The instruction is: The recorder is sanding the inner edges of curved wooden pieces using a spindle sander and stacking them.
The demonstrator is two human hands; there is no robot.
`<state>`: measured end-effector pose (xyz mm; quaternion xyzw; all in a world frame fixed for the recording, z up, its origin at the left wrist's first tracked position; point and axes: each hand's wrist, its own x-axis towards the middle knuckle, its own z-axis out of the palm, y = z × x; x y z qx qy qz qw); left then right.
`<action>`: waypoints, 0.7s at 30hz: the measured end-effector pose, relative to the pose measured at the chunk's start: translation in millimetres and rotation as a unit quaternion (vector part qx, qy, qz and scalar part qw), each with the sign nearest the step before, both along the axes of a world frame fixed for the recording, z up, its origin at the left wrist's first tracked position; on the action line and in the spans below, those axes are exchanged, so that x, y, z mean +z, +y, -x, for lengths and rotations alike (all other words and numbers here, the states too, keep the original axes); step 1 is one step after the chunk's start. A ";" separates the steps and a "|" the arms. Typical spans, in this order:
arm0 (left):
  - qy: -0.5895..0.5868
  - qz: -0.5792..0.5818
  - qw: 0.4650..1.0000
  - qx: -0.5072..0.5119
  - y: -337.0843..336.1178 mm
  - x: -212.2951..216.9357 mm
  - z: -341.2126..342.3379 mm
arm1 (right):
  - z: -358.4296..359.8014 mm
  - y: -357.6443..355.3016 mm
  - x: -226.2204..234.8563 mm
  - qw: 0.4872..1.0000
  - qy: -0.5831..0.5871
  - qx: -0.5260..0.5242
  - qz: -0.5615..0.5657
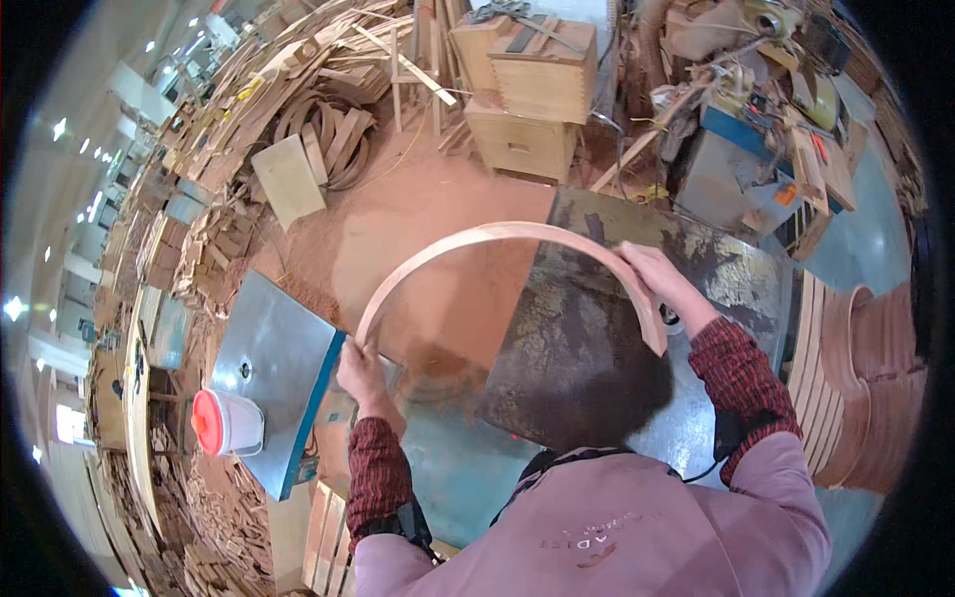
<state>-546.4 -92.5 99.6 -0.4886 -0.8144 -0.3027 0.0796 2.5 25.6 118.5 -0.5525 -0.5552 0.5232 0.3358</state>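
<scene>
2 hands hold a curved wooden strip arched above a machine table.

The left hand [360, 370] grips the lower left end of the curved wooden strip [497, 234]; the right hand [659, 282] closes over its right side. Beneath lies the worn metal table [587, 368], with a white bucket [231, 422] on a metal sheet [274, 348] to the left.

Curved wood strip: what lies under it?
Under the curved wood strip are sawdust-covered floor and a worn metal table. The left hand and right hand hide its ends.
</scene>
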 end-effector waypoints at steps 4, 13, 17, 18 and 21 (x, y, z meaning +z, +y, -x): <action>-0.073 -0.116 0.985 -0.104 -22.0 30.7 -25.2 | 30.9 -25.1 49.1 0.995 0.045 0.049 0.077; -0.232 -0.195 0.902 -0.308 31.0 24.2 -96.4 | 14.5 -121.9 161.8 0.995 -0.060 0.082 0.007; -0.312 -0.155 0.833 -0.430 55.4 37.6 -162.9 | -27.9 -189.0 186.7 0.998 -0.069 -0.013 -0.005; -0.332 -0.156 0.809 -0.459 54.9 54.3 -186.6 | -37.2 -208.7 195.2 0.997 -0.064 -0.037 -0.007; -0.358 -0.223 0.695 -0.582 58.6 74.5 -255.5 | -60.9 -275.7 226.3 0.995 -0.018 -0.099 0.025</action>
